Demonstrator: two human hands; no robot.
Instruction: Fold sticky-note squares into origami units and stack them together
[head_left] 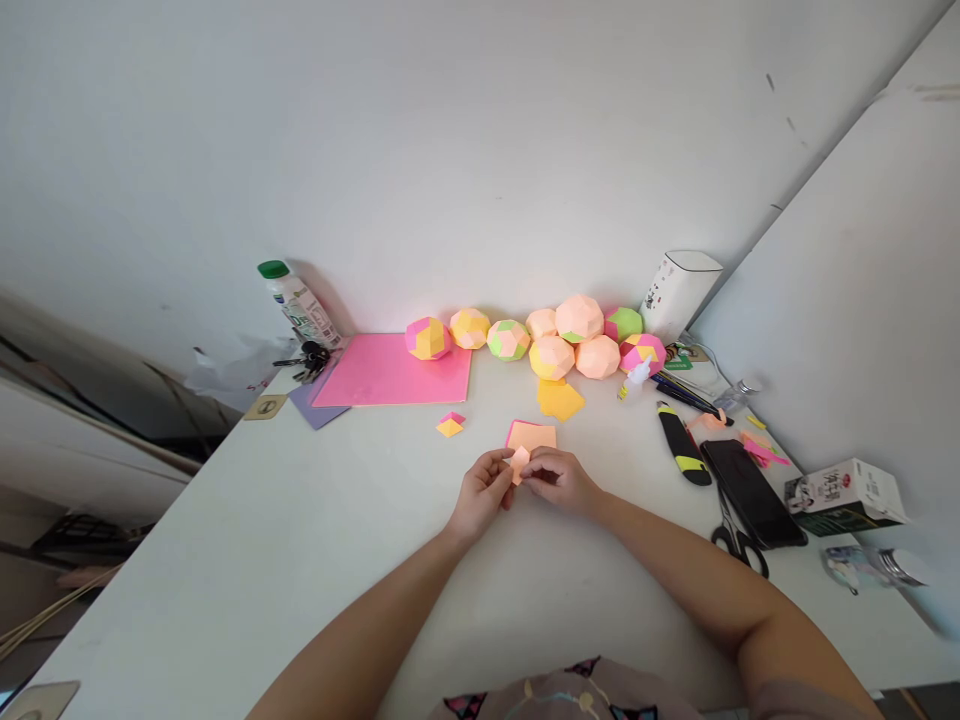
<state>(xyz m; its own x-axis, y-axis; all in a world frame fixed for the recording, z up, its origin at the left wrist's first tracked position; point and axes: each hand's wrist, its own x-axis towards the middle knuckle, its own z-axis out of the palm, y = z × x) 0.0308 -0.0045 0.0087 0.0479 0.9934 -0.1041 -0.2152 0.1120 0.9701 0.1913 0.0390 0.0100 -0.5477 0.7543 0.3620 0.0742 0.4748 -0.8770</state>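
My left hand [484, 490] and my right hand [561, 480] meet at the middle of the white table [300, 540]. Together they pinch a small folded piece of orange paper [520, 462] between their fingertips. Just behind the hands lies a small stack of orange and pink paper squares [532, 436]. A little folded pink and yellow unit [451, 424] lies to the left of the stack. Some yellow folded pieces [559, 399] lie further back.
Several paper polyhedron balls [551, 340] line the wall, beside a pink sheet [394, 370], keys [306, 361] and a green-capped bottle [296, 300]. On the right lie a glue bottle [634, 381], utility knife [684, 445], phone [752, 492], scissors [739, 540], pens and a carton [844, 497].
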